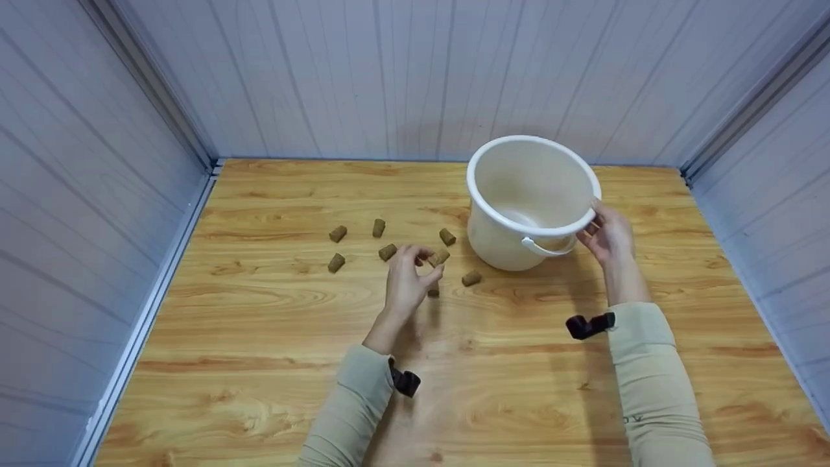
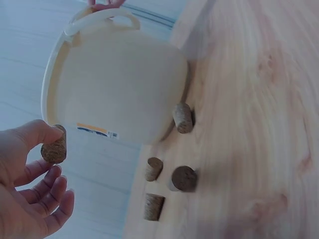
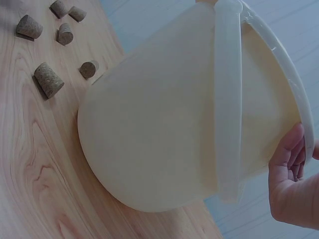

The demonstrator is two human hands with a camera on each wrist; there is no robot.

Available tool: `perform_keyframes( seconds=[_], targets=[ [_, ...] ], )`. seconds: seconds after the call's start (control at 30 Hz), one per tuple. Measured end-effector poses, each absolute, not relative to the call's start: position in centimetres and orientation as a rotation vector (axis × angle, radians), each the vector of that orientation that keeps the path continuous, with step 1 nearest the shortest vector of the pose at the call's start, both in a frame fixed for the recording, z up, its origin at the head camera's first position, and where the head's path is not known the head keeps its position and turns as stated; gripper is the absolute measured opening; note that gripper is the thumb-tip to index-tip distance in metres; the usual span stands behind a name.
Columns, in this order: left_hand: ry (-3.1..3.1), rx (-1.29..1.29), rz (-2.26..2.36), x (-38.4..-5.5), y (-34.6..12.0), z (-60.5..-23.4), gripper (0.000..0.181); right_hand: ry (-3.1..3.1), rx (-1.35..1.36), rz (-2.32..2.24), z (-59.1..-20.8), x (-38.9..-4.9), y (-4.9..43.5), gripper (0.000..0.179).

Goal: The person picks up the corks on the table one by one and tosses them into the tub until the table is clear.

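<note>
- Left hand (image 1: 408,279): raised above the wooden table (image 1: 259,389), forearm slanting up and rightward; thumb and fingertips pinch one cork (image 1: 439,257), remaining fingers loosely bent.
- Held cork: in the air, left of the bucket (image 1: 496,241), outside it.
- Right hand (image 1: 611,240): grips the bucket's rim at its right side, fingers bent beneath the lip outside; forearm leans up and leftward.
- Bucket: base on table, mouth up.
- Loose corks (image 1: 338,233): scattered on table left of bucket, one partly hidden below left hand.
</note>
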State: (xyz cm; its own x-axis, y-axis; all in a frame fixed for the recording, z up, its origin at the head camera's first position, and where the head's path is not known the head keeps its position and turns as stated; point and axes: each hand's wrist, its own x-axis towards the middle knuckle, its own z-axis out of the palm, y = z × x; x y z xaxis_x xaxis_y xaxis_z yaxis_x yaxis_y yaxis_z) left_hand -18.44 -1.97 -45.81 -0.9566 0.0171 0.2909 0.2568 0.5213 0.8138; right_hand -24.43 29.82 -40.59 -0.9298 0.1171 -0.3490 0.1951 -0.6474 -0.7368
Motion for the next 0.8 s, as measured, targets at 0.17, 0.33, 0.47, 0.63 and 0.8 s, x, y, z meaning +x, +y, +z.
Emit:
perform_keyframes(
  seconds=[0.17,0.33,0.47,0.63,0.8],
  targets=[
    [-2.511,-0.292,-1.396,-18.7,-0.7,-44.3,0.02,1.288,0.59,-2.764,-40.5,-24.4,29.8,0.011],
    [-2.513,-0.355,-1.398,-19.1,0.6,-43.0,0.021,1.307,0.61,-2.755,-40.3,-24.4,29.7,0.013],
    [-2.517,-0.399,-1.4,-19.5,1.6,-42.2,0.023,1.326,0.601,-2.75,-40.3,-24.4,29.7,0.013],
    [-2.501,-0.425,-1.412,-20.2,2.9,-41.3,0.023,1.319,0.59,-2.754,-40.3,-24.4,29.7,0.013],
    [-2.523,-0.414,-1.391,-20.8,3.9,-40.6,0.023,1.306,0.596,-2.754,-40.5,-24.5,29.8,0.011]
  ],
)
